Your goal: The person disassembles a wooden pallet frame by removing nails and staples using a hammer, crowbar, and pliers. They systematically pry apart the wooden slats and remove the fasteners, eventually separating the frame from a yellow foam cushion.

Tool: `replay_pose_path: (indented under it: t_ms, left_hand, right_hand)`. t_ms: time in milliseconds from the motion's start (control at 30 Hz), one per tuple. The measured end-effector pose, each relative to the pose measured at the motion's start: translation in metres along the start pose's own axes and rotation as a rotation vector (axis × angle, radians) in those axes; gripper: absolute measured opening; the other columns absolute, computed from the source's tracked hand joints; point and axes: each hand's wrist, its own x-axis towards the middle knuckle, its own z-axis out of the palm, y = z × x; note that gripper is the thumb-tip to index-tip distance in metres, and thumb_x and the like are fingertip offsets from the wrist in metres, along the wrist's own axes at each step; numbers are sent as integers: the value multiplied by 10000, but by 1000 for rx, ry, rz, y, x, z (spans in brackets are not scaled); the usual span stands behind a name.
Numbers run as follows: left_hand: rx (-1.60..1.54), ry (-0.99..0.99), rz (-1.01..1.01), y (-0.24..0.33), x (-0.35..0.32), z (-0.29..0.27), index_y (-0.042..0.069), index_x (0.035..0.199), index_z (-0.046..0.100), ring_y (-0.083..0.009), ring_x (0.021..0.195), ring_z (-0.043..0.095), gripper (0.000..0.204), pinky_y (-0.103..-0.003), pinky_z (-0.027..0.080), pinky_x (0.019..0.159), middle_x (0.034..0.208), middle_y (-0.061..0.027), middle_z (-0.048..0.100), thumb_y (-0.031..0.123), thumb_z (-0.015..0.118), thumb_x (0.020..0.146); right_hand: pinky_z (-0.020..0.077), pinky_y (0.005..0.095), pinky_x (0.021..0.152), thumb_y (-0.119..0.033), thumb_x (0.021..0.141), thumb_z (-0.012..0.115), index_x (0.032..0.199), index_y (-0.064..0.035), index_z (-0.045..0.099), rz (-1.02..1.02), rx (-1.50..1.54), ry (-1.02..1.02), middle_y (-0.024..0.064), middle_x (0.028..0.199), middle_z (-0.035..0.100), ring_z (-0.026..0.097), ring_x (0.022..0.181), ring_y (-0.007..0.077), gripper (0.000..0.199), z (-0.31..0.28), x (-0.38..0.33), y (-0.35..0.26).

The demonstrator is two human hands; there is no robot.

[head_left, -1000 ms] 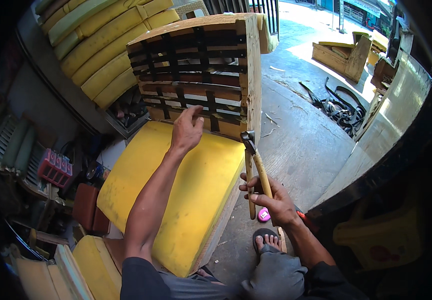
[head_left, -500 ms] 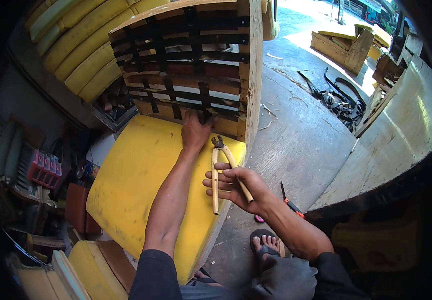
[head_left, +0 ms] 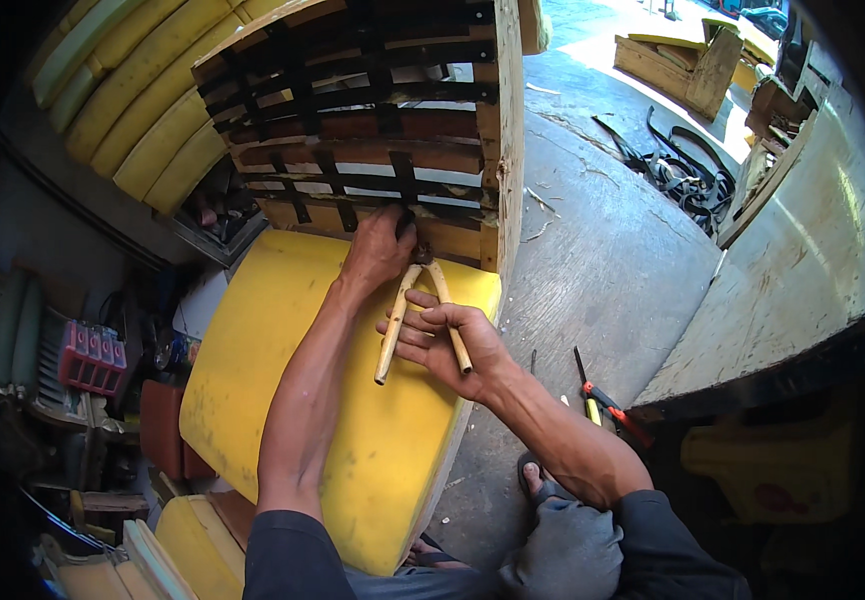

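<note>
My right hand [head_left: 463, 345] holds a pair of pincers [head_left: 398, 325] with long pale handles spread apart, its fingers reaching between and around them. The dark jaws point away from me, at the lower rail of an upright wooden frame [head_left: 510, 150]. Black webbing straps [head_left: 405, 178] criss-cross this frame. Just left of the jaws, my left hand [head_left: 378, 248] is closed at the lower rail, around what looks like the end of a black strap; its fingertips are partly hidden. Both forearms pass over a yellow foam seat [head_left: 243, 370] in front of the frame.
On the floor to the right lie a screwdriver [head_left: 581, 366] and red-handled tool [head_left: 608, 400]. Loose black straps [head_left: 688, 170] are heaped farther off. A pale board [head_left: 768, 270] stands at right. Yellow cushions [head_left: 143, 90] are stacked at back left, near a pink organiser box [head_left: 93, 358].
The pincers in my right hand have moved left and forward, bringing their jaws close to my left hand at the lower rail. The view has shifted slightly.
</note>
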Motion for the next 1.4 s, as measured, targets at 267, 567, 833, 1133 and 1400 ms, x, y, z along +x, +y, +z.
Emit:
replay_pose_path:
  t_ms: [267, 567, 833, 1133, 1400]
  left_hand:
    - [49, -121, -90, 4, 5, -10, -43, 961, 621, -475, 910, 626, 274, -502, 496, 787, 936, -275, 661, 216, 655, 879]
    - [-350, 318, -373, -14, -60, 28, -20, 962, 678, -312, 813, 703, 221, -393, 533, 749, 871, -179, 711, 194, 630, 930]
    - [-654, 366, -429, -23, -65, 30, -24, 951, 679, -161, 797, 721, 193, -285, 536, 737, 845, -102, 736, 154, 606, 964]
    - [-596, 249, -473, -5, -73, 11, -39, 994, 661, -170, 919, 718, 203, -278, 520, 826, 914, -94, 716, 149, 585, 988]
    - [-564, 279, -476, -18, -75, 16, -26, 984, 672, -174, 867, 736, 211, -285, 535, 779, 871, -96, 735, 171, 597, 985]
  right_hand:
    - [497, 597, 978, -191, 1045, 420, 1338, -14, 387, 0, -90, 19, 166, 1151, 576, 601, 1131, 342, 344, 3, 15, -9]
    - [445, 289, 452, -357, 1090, 376, 1112, -83, 428, 164, -516, 203, 45, 806, 520, 493, 576, 127, 280, 6, 6, -52]
    - [408, 259, 419, -372, 1076, 431, 1004, -65, 451, 347, -867, 204, 7, 728, 470, 458, 517, 88, 316, -3, -2, -93]
    - [403, 259, 339, -443, 969, 651, 987, -57, 470, 475, -1268, 80, -21, 666, 466, 434, 445, 51, 426, -22, 12, -150]
    - [584, 330, 468, -392, 1043, 515, 1127, 42, 545, 304, -1344, 102, 110, 780, 678, 648, 550, 177, 443, -15, 8, -124]
